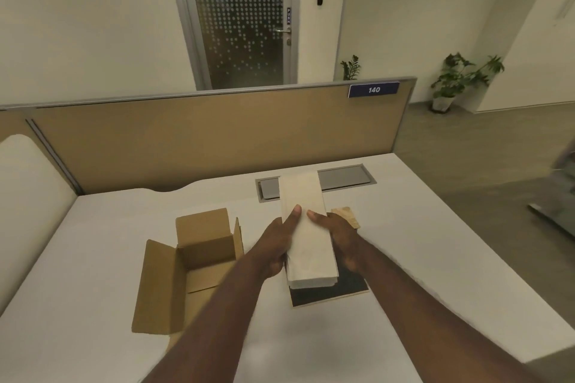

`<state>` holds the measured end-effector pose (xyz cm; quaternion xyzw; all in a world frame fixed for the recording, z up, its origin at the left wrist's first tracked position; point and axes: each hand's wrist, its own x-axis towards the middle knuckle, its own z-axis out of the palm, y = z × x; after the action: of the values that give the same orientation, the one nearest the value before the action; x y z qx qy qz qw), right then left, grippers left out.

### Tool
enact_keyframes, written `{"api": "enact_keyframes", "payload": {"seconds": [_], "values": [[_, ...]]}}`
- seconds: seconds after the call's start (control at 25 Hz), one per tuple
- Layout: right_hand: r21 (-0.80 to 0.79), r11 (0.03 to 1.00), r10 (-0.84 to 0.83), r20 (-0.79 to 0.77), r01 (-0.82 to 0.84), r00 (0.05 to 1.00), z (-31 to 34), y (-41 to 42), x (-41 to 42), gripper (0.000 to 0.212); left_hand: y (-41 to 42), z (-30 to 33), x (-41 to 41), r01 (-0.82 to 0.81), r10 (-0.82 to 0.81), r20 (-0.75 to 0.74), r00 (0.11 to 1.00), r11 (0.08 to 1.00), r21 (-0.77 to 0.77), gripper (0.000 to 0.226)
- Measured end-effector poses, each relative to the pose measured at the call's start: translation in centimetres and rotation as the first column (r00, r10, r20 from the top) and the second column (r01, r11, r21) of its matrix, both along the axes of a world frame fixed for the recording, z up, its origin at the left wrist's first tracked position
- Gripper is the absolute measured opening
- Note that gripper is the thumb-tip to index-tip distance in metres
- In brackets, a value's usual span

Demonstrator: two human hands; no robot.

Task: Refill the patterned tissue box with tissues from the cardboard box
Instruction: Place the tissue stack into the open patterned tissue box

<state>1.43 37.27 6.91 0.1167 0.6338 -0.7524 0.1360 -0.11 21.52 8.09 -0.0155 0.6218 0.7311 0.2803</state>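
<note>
A long stack of white tissues [306, 221] is held between both hands above the white desk. My left hand [278, 242] grips its left side with the thumb on top. On the other side, my right hand [337, 236] holds the stack the same way. Directly under the stack lies the patterned tissue box [326, 292]; I see its dark near part and a light patterned corner past my right hand. The brown cardboard box [199, 261] sits to the left with its flaps open, and no tissues show inside it.
A grey cable hatch [345, 179] is set into the desk [93, 258] behind the stack. A tan divider panel [202, 140] closes off the desk's far edge. The desk's right edge drops to the floor; potted plants and a glass door stand beyond.
</note>
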Motion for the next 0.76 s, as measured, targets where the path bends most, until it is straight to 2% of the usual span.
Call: {"api": "enact_keyframes", "payload": {"seconds": [0.2,0.56,0.76], "values": [[-0.171,0.979,-0.101,0.056,0.109,0.993,-0.5,3.6,-0.3,0.065,3.1,-0.7,0.3,0.128,-0.128,0.016,0.992,0.991,-0.028,0.039],[-0.309,0.911,-0.219,0.195,0.272,0.956,-4.0,4.7,-0.3,0.052,5.4,-3.7,1.3,0.060,-0.053,0.065,0.996,0.993,-0.104,0.058],[-0.307,0.853,-0.343,0.278,0.422,0.897,-7.4,4.5,1.3,0.045,6.1,-6.7,2.8,0.035,-0.013,0.072,0.997,0.949,-0.314,0.074]]}}
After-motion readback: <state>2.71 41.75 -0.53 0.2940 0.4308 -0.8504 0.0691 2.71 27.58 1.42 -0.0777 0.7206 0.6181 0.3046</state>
